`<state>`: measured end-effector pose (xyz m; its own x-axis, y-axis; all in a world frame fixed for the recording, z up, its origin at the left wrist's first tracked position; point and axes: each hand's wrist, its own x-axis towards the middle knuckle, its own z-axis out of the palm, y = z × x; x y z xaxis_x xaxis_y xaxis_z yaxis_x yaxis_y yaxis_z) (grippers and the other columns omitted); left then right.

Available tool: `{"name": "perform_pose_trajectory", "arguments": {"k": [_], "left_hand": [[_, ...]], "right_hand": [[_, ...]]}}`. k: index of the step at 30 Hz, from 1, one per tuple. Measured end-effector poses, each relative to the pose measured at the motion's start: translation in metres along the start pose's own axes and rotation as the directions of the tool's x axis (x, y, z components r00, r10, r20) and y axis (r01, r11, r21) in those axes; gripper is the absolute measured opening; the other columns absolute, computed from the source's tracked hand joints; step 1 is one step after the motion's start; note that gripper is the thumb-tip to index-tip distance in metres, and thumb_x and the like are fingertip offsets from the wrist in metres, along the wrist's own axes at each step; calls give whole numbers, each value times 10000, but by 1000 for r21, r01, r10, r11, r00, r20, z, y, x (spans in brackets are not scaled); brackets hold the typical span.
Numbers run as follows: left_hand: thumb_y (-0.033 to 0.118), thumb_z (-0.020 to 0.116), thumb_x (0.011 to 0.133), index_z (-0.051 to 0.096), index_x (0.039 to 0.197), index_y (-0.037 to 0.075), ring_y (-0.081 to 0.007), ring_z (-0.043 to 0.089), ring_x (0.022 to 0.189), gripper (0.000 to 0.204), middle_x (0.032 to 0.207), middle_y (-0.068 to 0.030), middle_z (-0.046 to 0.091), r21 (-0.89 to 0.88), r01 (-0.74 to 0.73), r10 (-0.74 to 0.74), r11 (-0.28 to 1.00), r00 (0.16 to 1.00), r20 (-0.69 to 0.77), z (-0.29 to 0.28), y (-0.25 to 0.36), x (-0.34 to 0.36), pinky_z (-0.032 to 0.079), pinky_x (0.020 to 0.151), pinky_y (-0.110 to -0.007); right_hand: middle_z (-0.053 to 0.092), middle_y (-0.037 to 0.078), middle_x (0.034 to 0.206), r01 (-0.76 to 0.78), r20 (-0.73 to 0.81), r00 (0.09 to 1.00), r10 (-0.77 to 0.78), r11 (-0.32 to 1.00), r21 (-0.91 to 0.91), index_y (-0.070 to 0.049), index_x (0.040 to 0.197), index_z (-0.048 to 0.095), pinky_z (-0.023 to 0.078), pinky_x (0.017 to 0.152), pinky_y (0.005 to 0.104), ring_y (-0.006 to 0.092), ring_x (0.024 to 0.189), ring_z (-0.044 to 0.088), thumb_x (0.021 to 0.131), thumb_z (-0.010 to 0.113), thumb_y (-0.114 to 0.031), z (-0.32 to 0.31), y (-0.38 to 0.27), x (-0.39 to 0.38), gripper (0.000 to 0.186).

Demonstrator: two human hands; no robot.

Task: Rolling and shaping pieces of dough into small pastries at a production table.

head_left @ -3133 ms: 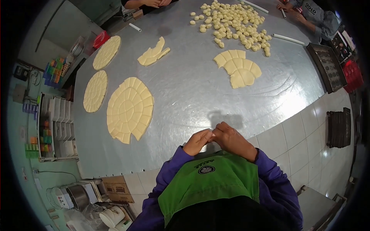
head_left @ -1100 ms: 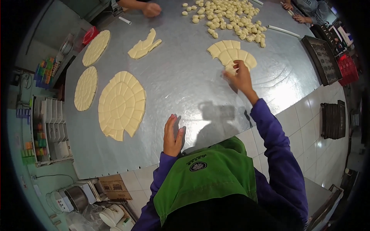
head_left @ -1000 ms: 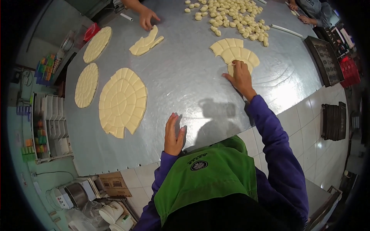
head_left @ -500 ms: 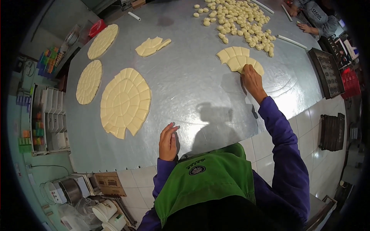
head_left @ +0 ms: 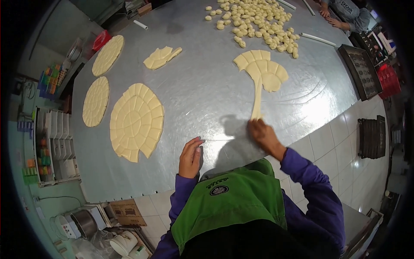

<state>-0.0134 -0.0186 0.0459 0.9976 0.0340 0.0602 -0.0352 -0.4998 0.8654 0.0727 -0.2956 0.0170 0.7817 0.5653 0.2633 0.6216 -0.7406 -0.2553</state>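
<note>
My right hand pinches the near end of a long stretched strip of dough. At its far end the strip still joins a scored, fan-shaped piece of dough lying flat on the table. My left hand rests by the table's near edge, fingers extended and nothing in it. Left of it lies a large round dough sheet, scored into segments, with a notch in its near rim. Two more scored dough rounds, one nearer and one farther, lie at the far left. A smaller torn dough piece sits beyond.
Many small dough balls cover the far side of the metal table. White rods, one at the right, lie around them. A dark moulded tray stands at the right edge. Across the table, another person's hands rest near the corner.
My right hand has pulled toward me from the fan-shaped dough, drawing out a long strip. My left hand stays nearly in place. The view has shifted slightly.
</note>
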Motion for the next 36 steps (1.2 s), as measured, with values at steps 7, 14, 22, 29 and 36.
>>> {"name": "perform_pose_trajectory", "arguments": {"k": [7, 14, 22, 29, 36], "left_hand": [[329, 360, 981, 340, 1343, 12, -228, 419, 1222, 481, 1295, -132, 465, -356, 181, -93, 917, 963, 252, 21, 8, 31, 287, 1039, -328], [363, 445, 948, 317, 1355, 20, -201, 572, 1026, 548, 1204, -126, 518, -656, 560, 3, 506, 759, 651, -2, 31, 46, 492, 801, -328], [136, 397, 969, 360, 1312, -21, -222, 562, 1042, 379, 1167, -128, 539, -725, 358, -171, 589, 932, 321, 6, 51, 53, 509, 834, -330], [174, 516, 931, 387, 1313, -3, -138, 592, 892, 440, 1088, -105, 572, -640, 276, -62, 717, 940, 336, 21, 30, 45, 508, 748, -263], [124, 471, 943, 465, 1170, 16, -153, 616, 814, 252, 1050, -84, 580, -633, 448, -250, 631, 890, 381, 22, 19, 41, 514, 672, -267]], "right_hand": [[640, 156, 879, 71, 232, 918, -322, 708, 703, -12, 1045, 610, 520, 671, 313, 307, 745, 626, 747, 580, -3, -32, -58, 25, 299], [593, 30, 933, -395, 406, 911, -66, 131, 909, -25, 1070, 564, 499, 702, 262, 135, 863, 581, 827, 627, -65, -65, -47, 80, 254], [552, 55, 1008, -279, 265, 959, 97, 180, 943, -47, 1094, 522, 512, 739, 275, 159, 885, 597, 656, 765, 9, -53, -55, 74, 504], [613, 104, 885, -7, 25, 1000, -14, 718, 696, -21, 1056, 564, 521, 679, 302, 244, 794, 638, 714, 716, -23, -55, -72, 71, 375], [610, 141, 909, 27, 18, 999, -49, 776, 631, -20, 1071, 562, 517, 622, 327, 299, 784, 623, 748, 629, 23, -47, -75, 65, 332]]}}
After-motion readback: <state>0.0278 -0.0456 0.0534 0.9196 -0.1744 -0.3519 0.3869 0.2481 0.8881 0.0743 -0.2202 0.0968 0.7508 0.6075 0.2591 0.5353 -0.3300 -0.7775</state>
